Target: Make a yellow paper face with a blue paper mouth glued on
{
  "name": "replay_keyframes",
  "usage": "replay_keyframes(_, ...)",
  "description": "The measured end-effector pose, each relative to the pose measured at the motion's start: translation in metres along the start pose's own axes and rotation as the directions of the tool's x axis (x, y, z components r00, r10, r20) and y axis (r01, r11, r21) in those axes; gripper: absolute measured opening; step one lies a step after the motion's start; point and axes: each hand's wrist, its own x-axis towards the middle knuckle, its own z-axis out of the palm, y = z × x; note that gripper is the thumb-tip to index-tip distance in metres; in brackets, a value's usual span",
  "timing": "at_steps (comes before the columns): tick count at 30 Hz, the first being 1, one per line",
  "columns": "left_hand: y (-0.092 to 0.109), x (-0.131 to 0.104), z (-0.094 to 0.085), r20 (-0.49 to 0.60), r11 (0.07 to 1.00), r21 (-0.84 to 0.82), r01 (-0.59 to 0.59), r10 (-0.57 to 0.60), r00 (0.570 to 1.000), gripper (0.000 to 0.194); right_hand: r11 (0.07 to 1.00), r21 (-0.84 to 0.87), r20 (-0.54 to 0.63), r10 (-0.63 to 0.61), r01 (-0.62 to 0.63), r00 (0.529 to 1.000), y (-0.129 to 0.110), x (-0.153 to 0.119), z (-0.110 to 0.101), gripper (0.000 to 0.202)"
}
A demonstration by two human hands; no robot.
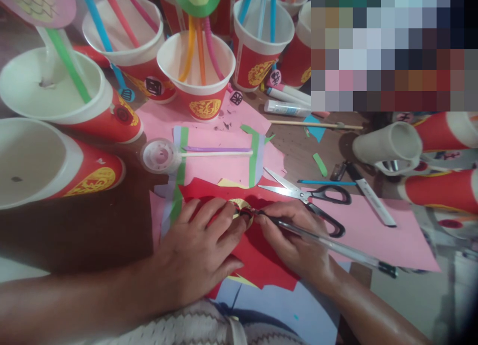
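My right hand [298, 235] is closed around a clear pen with a black tip and cap [336, 244]. The pen's tip touches a small yellow paper piece with dark marks [241, 204]. My left hand [209, 240] lies over red paper [261, 258], palm down with fingers bent a little apart, its fingertips pressing beside the yellow piece. Part of that piece is hidden under the fingers. Open scissors with black handles [304, 195] rest just beyond my right hand, on the red and pink paper.
Red and white paper cups [196, 93] with coloured straws stand along the back and left. A white mug [388, 146] and a marker [373, 198] are at the right. A small round container [160, 156], a thin wooden stick [317, 124] and paper scraps lie beyond the hands.
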Motion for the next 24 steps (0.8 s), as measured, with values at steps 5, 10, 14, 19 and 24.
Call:
replay_keyframes(5,0.0001,-0.0005,0.0000,0.008,1.000,0.008,0.001,-0.001,1.000,0.040,0.999,-0.038,0.021,-0.001,0.002,1.000,-0.0001,0.0001,0.0011,0.007)
replay_keyframes(10,0.0004,-0.0002,0.0010,-0.003,1.000,0.006,0.004,-0.004,1.000,0.040,0.998,-0.059,0.006,-0.025,0.025,1.000,0.0009,-0.0006,0.0017,0.006)
replay_keyframes(14,0.0011,-0.0008,0.0004,-0.006,1.000,0.005,-0.005,0.005,1.000,0.041,0.996,-0.068,-0.031,-0.055,0.052,0.998,0.0025,-0.0005,0.0024,0.008)
replay_keyframes(19,0.0012,-0.0011,-0.0006,0.002,1.000,0.006,-0.006,0.006,1.000,0.040,0.995,-0.084,-0.042,-0.052,0.049,0.998,0.0033,0.0000,0.0036,0.008)
replay_keyframes(24,0.0002,-0.0005,0.0002,-0.005,1.000,0.006,-0.007,0.007,1.000,0.040,0.994,-0.101,-0.056,-0.046,0.040,0.997,0.0023,-0.0002,0.0038,0.008)
